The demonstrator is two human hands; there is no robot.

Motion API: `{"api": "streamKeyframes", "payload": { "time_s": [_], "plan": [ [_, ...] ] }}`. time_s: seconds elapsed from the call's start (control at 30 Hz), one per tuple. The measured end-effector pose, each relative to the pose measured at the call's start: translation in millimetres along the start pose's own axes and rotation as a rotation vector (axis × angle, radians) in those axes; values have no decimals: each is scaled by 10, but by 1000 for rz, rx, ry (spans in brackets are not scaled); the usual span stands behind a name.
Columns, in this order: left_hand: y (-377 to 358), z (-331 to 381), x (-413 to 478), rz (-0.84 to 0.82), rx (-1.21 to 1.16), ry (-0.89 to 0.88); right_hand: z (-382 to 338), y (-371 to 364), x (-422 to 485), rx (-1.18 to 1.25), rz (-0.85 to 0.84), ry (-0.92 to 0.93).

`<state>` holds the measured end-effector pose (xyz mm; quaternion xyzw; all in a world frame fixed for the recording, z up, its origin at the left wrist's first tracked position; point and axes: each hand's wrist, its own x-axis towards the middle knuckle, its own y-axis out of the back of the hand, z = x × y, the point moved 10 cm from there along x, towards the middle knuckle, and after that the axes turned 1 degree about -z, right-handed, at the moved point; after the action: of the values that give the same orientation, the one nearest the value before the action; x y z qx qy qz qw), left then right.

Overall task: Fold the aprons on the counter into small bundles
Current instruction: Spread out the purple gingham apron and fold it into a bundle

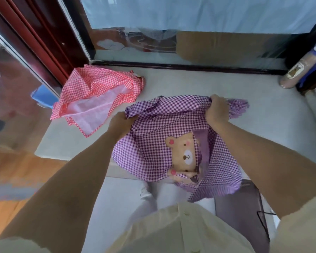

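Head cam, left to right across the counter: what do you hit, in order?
Red checked apron → left hand → bear patch on the purple checked apron → right hand → brown labelled tube.

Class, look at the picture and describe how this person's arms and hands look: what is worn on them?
The left hand and right hand are bare: no gloves, rings or watch show. Both forearms are uncovered. The left sleeve and right sleeve are short, loose and cream, part of a buttoned shirt.
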<state>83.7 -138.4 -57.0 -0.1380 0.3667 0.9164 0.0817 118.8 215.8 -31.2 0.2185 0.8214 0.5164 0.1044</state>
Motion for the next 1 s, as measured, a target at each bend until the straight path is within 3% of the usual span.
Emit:
{"api": "streamKeyframes", "payload": {
  "time_s": [0.13, 0.37, 0.5, 0.63, 0.8, 1.0],
  "plan": [
    [308, -122, 605, -19, 184, -18, -556, -215, 459, -23, 89, 163],
    [567, -353, 1476, -40, 111, -10, -1204, -1114, 1002, -48, -129, 235],
    [461, -481, 1849, -191, -123, 97, -1224, -1779, 1060, -158, -400, 171],
    [217, -352, 1934, -373, -188, 97, -1124, -2066, 928, -213, -608, 110],
    [-30, -16, 1843, -516, -109, 8, -865, -2068, 673, -301, -845, 2],
    [-280, 74, 1505, -576, 27, 10, -499, -1801, 194, -246, -943, -103]
  ]
}}
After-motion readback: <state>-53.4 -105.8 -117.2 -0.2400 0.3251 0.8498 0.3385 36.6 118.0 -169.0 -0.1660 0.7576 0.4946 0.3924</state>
